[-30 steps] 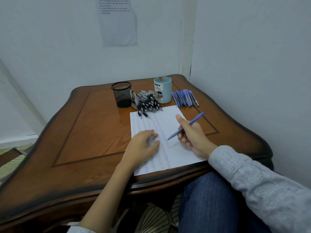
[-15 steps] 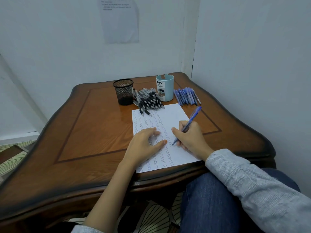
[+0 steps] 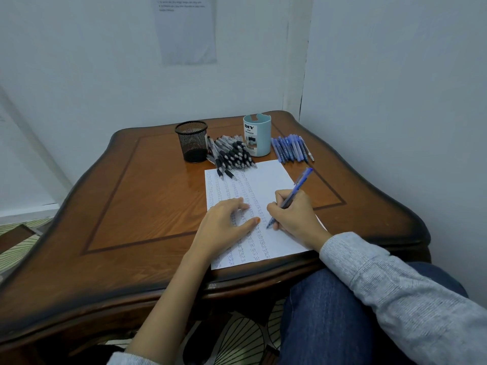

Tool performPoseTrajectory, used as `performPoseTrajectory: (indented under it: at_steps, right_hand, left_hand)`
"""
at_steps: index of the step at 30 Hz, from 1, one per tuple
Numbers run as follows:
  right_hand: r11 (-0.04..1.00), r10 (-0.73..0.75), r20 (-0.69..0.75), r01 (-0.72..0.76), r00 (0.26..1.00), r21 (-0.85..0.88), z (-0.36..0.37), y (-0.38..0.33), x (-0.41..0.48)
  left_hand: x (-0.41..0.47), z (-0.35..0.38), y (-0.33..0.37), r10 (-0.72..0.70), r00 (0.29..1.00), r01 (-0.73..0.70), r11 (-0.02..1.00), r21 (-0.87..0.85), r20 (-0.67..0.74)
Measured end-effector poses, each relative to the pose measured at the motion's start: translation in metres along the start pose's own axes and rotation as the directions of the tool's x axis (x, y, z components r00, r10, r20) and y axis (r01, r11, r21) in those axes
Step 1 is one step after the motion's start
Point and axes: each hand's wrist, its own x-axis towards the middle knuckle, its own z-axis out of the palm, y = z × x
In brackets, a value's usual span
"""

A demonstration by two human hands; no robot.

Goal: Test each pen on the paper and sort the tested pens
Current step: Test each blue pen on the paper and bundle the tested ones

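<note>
the right hand [image 3: 295, 217] grips a slim blue plastic pen [image 3: 297, 188] in a writing hold. its fingers curl round the barrel low down, and the tip touches the white sheet of paper [image 3: 268, 177] beside a column of small test marks. the left hand [image 3: 226, 225] rests flat on the sheet with fingers straight and spread, gripping nothing, and pins the paper to the glossy brown wooden counter [image 3: 145, 193].

the likeliest trouble is smearing. the left thumb lies just beside the pen tip and the heel of the right hand sits on the paper, so either could drag through wet ink. if the left hand lifts mid-stroke, the sheet may slide on the polished wood, since its near edge already lies close to the counter's front rim. a slide would also disturb the heap of black-grip pens [image 3: 232, 154], a few of which overlap the sheet's far left corner and could roll.

sorting can go wrong too. the row of blue pens [image 3: 290, 148] lies to the right of the pale blue cylindrical organiser cup [image 3: 257, 135]. the black heap lies between that cup and the black wire-mesh cup [image 3: 192, 140]. a pen dropped carelessly could land in the wrong group or roll toward the counter's right edge. the marks are too small to read, so a weak pen might pass as a good one.
</note>
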Motion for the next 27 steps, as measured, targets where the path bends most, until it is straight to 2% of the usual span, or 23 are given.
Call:
performPoseTrajectory:
  at_steps: [16, 21, 27]
  right_hand:
    - [1.000, -0.018, -0.017, 0.018, 1.000, -0.006, -0.0030, 0.0025, 0.0020]
    - [1.000, -0.005, 0.018, 0.005, 1.000, 0.008, -0.0022, 0.0032, 0.0029]
    - [1.000, -0.029, -0.023, 0.029, 0.999, -0.003, -0.0030, 0.0014, 0.0019]
  left_hand:
    - [-0.0007, 0.0005, -0.0008, 0.002, 1.000, -0.002, 1.000, -0.011, -0.001]
    - [-0.0002, 0.0003, -0.0002, 0.004, 1.000, -0.004, 1.000, -0.010, 0.004]
    - [-0.0012, -0.0007, 0.0002, 0.007, 1.000, -0.007, 1.000, -0.013, -0.001]
